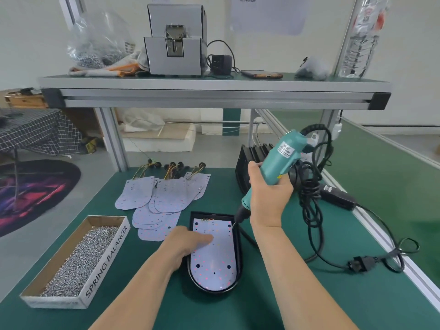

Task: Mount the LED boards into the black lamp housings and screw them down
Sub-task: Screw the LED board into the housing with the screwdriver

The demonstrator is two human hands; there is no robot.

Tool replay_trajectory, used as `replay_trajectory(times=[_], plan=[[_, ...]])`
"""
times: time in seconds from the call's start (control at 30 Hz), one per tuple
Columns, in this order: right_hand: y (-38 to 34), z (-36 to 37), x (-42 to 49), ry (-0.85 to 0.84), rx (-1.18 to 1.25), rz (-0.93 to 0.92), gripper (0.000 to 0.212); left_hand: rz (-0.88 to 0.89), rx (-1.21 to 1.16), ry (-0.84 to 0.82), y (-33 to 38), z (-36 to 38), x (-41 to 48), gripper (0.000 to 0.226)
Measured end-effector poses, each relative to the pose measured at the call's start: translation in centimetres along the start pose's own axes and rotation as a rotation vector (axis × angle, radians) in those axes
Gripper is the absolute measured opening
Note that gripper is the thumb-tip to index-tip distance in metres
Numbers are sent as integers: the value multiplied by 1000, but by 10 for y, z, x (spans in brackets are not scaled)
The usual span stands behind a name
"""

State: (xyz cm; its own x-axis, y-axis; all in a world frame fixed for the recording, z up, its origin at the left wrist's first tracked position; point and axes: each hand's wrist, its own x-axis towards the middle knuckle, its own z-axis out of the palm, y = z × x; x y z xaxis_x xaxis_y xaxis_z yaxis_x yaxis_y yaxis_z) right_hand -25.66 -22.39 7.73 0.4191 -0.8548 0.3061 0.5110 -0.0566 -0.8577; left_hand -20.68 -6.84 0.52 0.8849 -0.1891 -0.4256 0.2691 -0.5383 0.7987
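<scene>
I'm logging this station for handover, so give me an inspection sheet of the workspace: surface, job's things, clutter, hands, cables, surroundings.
Surface: green matted bench, in use.
Job's things: white LED board lying in black oval lamp housing; spare white LED boards fanned behind; ribbed black housings stacked far right; cardboard box of silver screws left.
Clutter: grey screw feeder and dark phone on the aluminium upper shelf.
Hands: left hand presses the board; right hand grips teal electric screwdriver, bit at the board's top right corner.
Cables: black cord looped from the screwdriver, trailing to a plug.
Surroundings: round patterned rug on grey floor, left.
</scene>
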Motion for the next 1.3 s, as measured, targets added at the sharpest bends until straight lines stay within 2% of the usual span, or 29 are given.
replay_trajectory(times=[0.07, 0.17, 0.3, 1.07, 1.3], plan=[[7, 1, 0, -26, -55, -26, 21, -1, -5, -13, 1, 4, 1, 36], [19, 2, 2, -36, -128, -43, 23, -6, -57, -34, -3, 6, 7, 21], [36, 2, 3, -41, -189, -25, 26, -16, -116, -38, -6, 5, 10, 18], [56, 7, 7, -49, -249, -53, 30, -10, -176, -85, -7, 3, 11, 10], [58, 5, 9, -41, -216, 9, 28, -3, -172, -93, -10, 3, 14, 13]])
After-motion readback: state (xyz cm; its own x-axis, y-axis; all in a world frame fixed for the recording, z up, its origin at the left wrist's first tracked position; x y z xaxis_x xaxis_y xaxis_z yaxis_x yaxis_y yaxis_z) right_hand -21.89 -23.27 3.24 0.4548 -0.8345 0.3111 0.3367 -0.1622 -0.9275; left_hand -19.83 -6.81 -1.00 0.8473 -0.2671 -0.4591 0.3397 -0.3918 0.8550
